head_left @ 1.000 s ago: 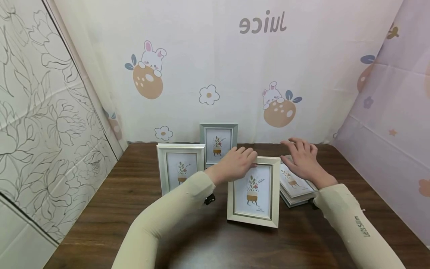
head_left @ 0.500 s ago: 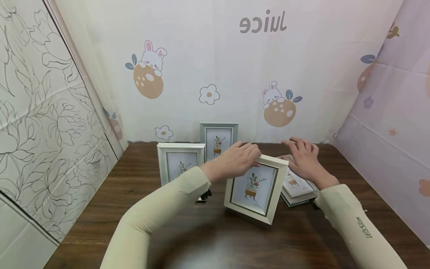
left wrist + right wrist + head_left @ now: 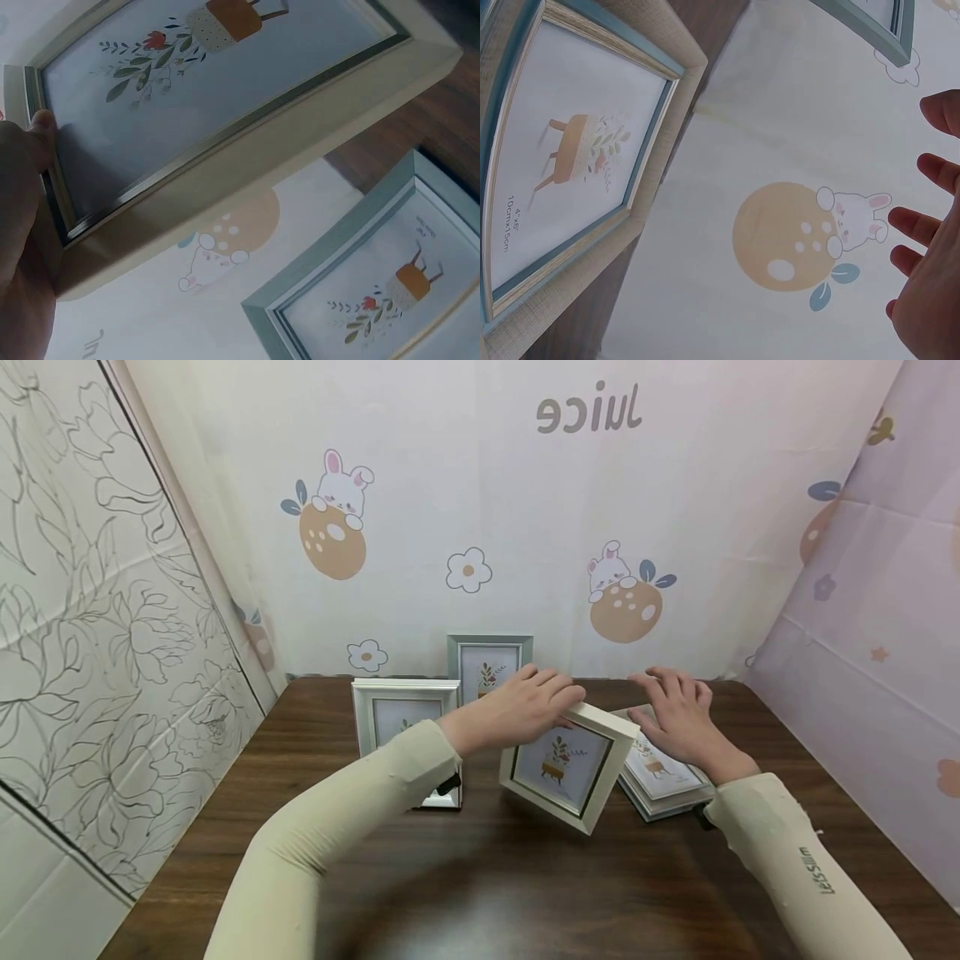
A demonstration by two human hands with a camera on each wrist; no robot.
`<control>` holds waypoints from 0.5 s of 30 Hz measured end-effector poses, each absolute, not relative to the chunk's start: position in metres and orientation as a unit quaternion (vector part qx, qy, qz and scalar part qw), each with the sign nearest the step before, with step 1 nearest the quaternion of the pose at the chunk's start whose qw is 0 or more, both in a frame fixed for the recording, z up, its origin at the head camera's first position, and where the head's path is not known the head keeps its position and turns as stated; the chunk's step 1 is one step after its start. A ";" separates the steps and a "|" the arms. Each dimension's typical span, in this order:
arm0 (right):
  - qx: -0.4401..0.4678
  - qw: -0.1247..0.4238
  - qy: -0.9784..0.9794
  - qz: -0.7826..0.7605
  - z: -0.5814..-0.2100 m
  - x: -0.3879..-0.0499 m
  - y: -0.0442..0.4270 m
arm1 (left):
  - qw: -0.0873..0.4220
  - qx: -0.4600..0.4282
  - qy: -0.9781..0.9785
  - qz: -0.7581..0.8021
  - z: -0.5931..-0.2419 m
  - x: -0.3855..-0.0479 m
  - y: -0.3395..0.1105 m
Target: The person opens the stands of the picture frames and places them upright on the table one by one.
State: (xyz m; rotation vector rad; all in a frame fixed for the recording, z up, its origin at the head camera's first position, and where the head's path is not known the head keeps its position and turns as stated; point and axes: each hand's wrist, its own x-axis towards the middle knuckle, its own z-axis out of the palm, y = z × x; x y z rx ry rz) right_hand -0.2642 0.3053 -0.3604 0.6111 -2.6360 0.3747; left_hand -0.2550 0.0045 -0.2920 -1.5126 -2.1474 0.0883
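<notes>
Left hand [image 3: 517, 710] pinches the top edge of a tilted cream rectangular picture frame [image 3: 562, 768], located just left of a stack of pale rectangular picture frames [image 3: 663, 777]; right hand [image 3: 684, 727] relaxed, fingers apart, above that stack. Upright silvery-white rectangular frame [image 3: 397, 714] and grey-green rectangular frame [image 3: 487, 662] stand farther left of it.

Held frame [image 3: 564, 768] smooth, satin, perhaps painted wood
</notes>
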 end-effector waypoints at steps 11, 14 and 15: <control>0.213 0.201 -0.948 0.127 -0.360 -0.262 0.303 | 0.237 -0.563 -0.790 0.051 -0.286 -0.258 -0.002; 0.213 0.200 -0.948 0.127 -0.360 -0.262 0.303 | 0.233 -0.566 -0.788 0.064 -0.286 -0.259 -0.004; 0.213 0.199 -0.948 0.126 -0.360 -0.261 0.302 | 0.232 -0.568 -0.787 0.068 -0.285 -0.260 -0.005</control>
